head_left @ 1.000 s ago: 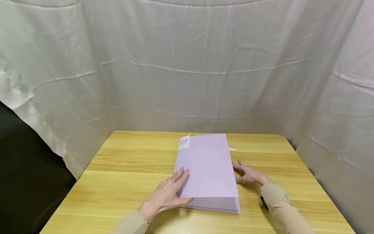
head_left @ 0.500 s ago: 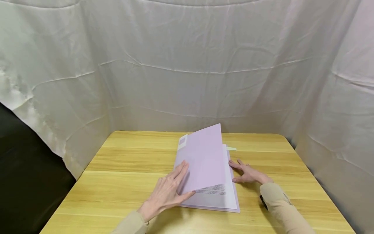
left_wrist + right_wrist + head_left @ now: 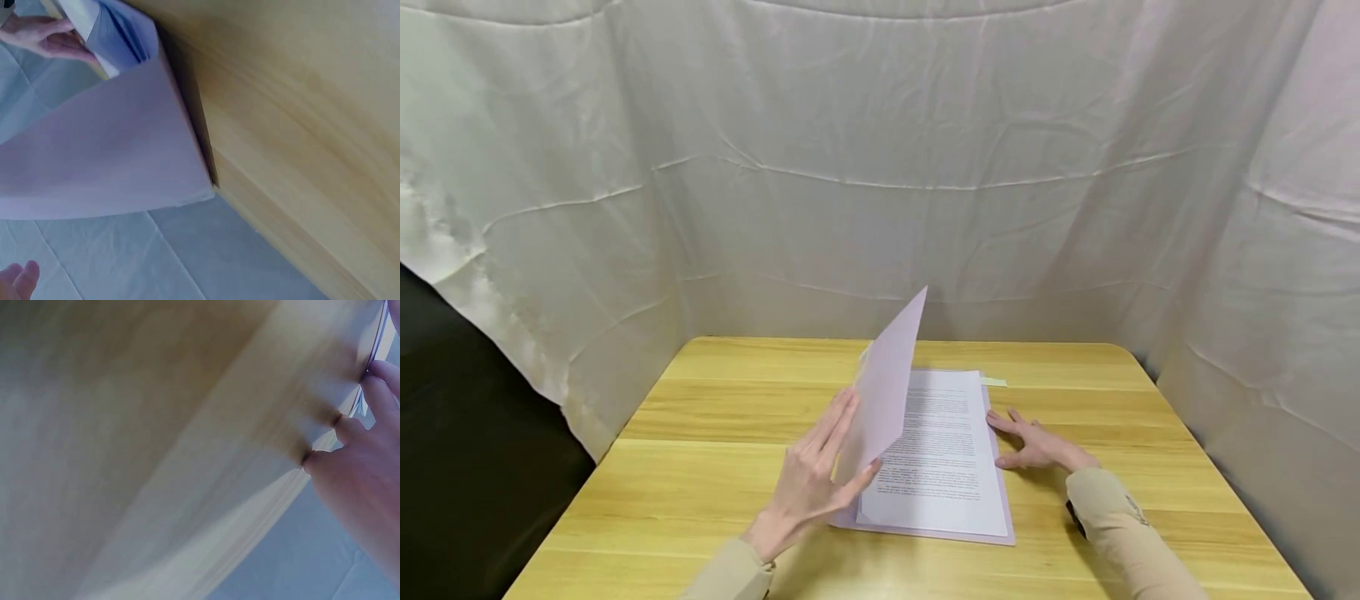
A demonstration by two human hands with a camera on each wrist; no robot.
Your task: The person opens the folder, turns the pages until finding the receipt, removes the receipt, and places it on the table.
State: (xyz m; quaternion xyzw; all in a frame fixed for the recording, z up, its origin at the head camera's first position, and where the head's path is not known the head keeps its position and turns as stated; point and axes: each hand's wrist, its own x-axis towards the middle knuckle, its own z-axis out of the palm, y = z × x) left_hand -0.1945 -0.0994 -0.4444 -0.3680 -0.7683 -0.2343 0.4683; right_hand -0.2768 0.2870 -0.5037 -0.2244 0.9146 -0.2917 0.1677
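A light purple folder (image 3: 883,392) lies on the wooden table, its front cover raised almost upright and slanting. Inside is a printed white sheet (image 3: 943,450) on the back cover. My left hand (image 3: 808,479) pushes the outer side of the cover with straight fingers, the thumb by its lower edge. Only the left fingertips (image 3: 19,284) show in the left wrist view, at the lower left corner. At the folder's right edge my right hand (image 3: 1037,442) rests with spread fingers, fingertips touching the edge. The right wrist view shows that hand (image 3: 369,462) with several fingertips down on the table.
The wooden table (image 3: 700,467) extends to both sides of the folder. A small pale green tab (image 3: 995,382) sticks out at the folder's upper right. Grey-white curtains (image 3: 880,208) hang behind and beside the table; something black (image 3: 467,442) is at the far left.
The folder's cover has swung up and leftward from nearly closed, uncovering the printed sheet. My left hand has risen slightly with it. The right hand has moved a little left onto the folder's edge.
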